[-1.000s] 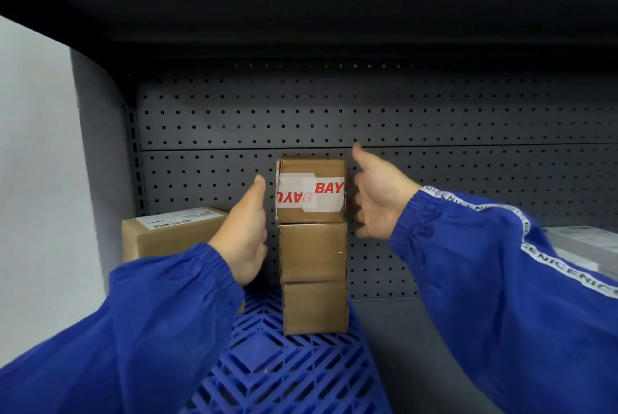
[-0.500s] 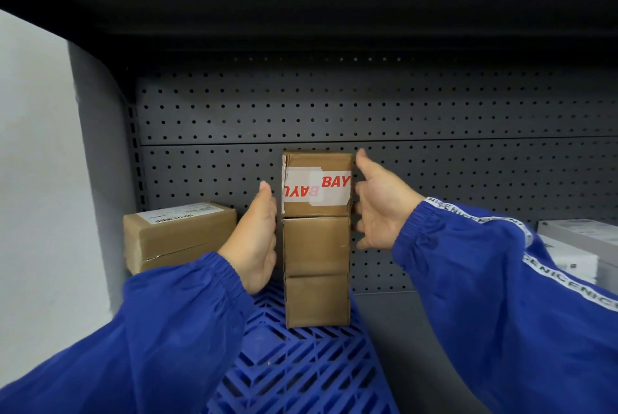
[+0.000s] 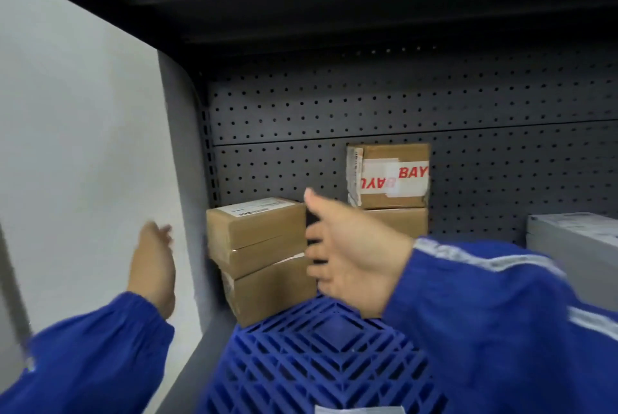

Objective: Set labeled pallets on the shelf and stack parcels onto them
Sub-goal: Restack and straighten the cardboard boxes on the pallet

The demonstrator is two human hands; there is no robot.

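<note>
A blue lattice pallet (image 3: 321,357) lies on the shelf floor. At its back stands a column of brown parcels, topped by one with white tape printed in red (image 3: 389,174). To the left sits a lower stack of two brown parcels (image 3: 257,233), the upper one bearing a white label. My right hand (image 3: 354,256) hovers open in front of the gap between the two stacks, touching nothing. My left hand (image 3: 153,260) is open and blurred, out to the left in front of the white side wall. Both hands are empty.
A dark pegboard (image 3: 368,112) backs the shelf, with another shelf overhead. A white wall (image 3: 83,146) closes the left side. A grey box (image 3: 575,239) sits at the right edge. A white label (image 3: 357,409) shows on the pallet's front.
Both hands have let go of the taped parcel column and pulled back. My left hand swung out to the left. The view has shifted left, so the stacks sit further right.
</note>
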